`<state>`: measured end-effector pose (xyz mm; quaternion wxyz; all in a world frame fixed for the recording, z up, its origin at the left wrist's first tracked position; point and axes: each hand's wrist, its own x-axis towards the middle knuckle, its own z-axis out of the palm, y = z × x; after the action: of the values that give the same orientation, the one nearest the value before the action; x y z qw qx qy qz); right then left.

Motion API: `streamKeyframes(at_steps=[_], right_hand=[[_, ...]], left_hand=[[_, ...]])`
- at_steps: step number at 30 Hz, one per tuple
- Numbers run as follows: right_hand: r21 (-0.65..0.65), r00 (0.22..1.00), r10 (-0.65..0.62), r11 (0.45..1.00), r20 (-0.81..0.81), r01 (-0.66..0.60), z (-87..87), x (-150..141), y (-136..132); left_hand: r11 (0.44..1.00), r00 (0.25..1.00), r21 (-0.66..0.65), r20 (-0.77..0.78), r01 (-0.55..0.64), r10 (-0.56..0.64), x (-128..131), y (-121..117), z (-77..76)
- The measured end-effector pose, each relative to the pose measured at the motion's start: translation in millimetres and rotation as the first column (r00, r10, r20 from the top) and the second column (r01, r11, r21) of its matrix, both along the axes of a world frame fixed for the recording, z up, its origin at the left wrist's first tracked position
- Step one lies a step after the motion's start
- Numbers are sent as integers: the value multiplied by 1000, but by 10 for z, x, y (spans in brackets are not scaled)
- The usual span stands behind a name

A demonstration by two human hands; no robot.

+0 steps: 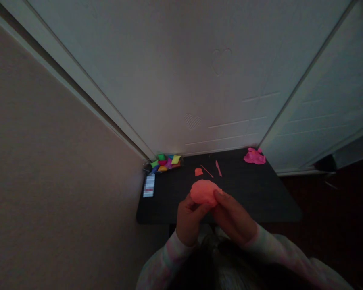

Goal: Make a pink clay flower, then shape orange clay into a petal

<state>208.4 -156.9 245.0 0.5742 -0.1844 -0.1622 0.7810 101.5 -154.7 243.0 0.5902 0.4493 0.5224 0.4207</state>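
A flattened lump of bright orange-pink modelling clay [204, 191] is held up over the front part of the dark table. My left hand [190, 219] grips its lower left side, with the thumb across the near edge. On the right, my right hand [234, 213] pinches the lump's edge, its thumb pressed on the surface. The fingers under the clay are mostly hidden. Beyond the lump, a small orange piece of clay [199, 172] lies on the table beside a thin pink stick [207, 171] and a flat pink modelling tool [218, 168].
Several colourful clay packets [166, 162] lie at the back left of the dark table [269, 201], near a blurred-out pale rectangle [149, 185]. A pink clay shape [254, 156] sits at the back right corner. White panels [169, 80] rise directly behind the table; a beige wall [63, 181] stands left.
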Motion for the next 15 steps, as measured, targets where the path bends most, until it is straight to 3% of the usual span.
streamKeyframes(at_steps=[7,12,15], right_hand=[[-9,1000,3,1000,30,-2,-5,-1,-16],[-33,999,10,999,43,-8,16,-7,-25],[-36,999,6,999,53,-4,11,-10,-26]], left_hand=[[1000,992,5,126,18,-19,26,-1,-87],[999,1000,-35,-6,2,-3,35,7,-52],[1000,1000,-28,18,2,-2,32,12,-71]])
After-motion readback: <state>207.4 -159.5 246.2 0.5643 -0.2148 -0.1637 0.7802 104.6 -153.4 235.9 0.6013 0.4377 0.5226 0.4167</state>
